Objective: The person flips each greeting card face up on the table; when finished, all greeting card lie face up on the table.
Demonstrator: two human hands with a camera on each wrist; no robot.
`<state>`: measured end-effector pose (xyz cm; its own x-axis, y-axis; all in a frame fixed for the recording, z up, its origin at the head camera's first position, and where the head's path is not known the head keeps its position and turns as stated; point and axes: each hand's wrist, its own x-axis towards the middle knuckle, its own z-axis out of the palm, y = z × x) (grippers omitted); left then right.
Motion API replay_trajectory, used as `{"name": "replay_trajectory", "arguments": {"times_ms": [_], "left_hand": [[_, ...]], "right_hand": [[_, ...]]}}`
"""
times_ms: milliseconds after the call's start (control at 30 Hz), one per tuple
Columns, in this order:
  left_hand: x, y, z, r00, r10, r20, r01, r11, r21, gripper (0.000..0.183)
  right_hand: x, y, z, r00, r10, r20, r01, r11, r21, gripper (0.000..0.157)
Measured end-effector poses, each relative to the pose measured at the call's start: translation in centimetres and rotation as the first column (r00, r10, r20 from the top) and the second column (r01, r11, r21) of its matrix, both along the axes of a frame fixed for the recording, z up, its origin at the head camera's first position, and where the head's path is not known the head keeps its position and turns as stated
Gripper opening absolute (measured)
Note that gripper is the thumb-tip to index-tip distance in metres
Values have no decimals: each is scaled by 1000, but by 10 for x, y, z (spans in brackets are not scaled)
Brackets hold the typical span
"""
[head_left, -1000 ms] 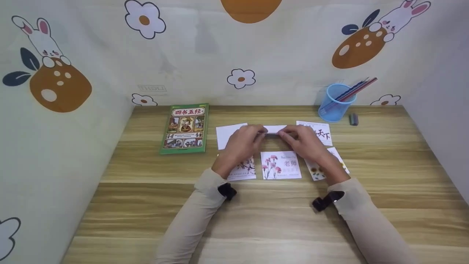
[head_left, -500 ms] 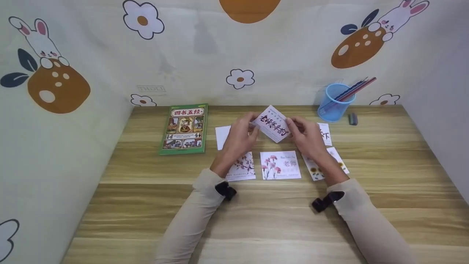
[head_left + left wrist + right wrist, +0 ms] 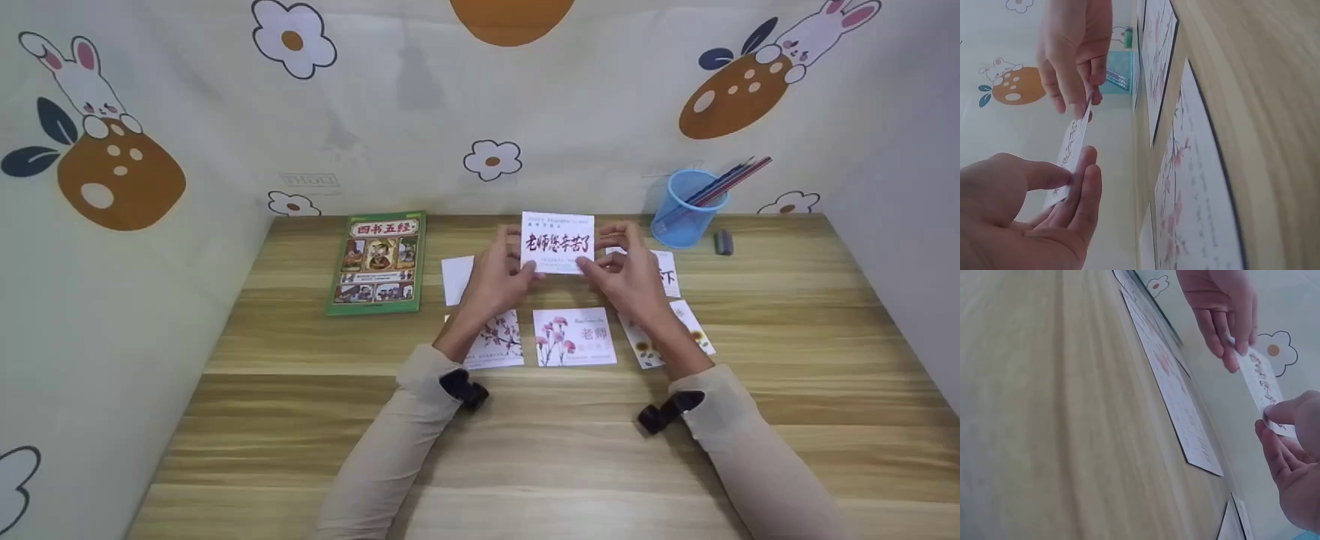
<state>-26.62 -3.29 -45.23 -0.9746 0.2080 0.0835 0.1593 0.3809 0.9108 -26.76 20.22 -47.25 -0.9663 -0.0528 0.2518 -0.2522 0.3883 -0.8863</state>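
Note:
A white card [image 3: 557, 243] with dark red brush lettering is held up off the table between both hands, its printed face toward the head camera. My left hand [image 3: 495, 276] pinches its lower left corner, thumb in front and fingers behind. At the lower right corner my right hand [image 3: 628, 271] pinches it the same way. Both wrist views show the card [image 3: 1070, 143] raised above the tabletop. Below the hands lie a carnation card [image 3: 574, 337], a blossom-branch card [image 3: 496, 341] partly under the left wrist, and a sunflower card [image 3: 651, 346] partly covered by the right forearm.
A blank white card [image 3: 457, 280] and a lettered card [image 3: 665, 274] lie behind the hands, partly hidden. The green book [image 3: 377, 262] is at the back left. A blue mesh pencil cup [image 3: 686, 217] and a small dark eraser-like block [image 3: 724, 243] stand at the back right.
The card, first seen nearly edge-on between the fingers, has been lifted and turned so its lettered face shows. It was tilted on a corner half a second ago and is now level.

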Motion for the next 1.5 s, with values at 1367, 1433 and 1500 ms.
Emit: {"name": "replay_trajectory", "arguments": {"times_ms": [1367, 1433, 1500], "left_hand": [[9, -17, -5, 988, -147, -57, 91, 829, -551, 48], [10, -26, -6, 990, -127, -66, 72, 837, -543, 51], [12, -36, -7, 992, -101, -71, 47, 841, -539, 52]], "right_hand": [[8, -11, 3, 992, 56, 111, -103, 872, 479, 45], [12, -16, 2, 993, 82, 80, -110, 884, 455, 43], [16, -24, 1, 991, 118, 57, -131, 892, 433, 41]]}}
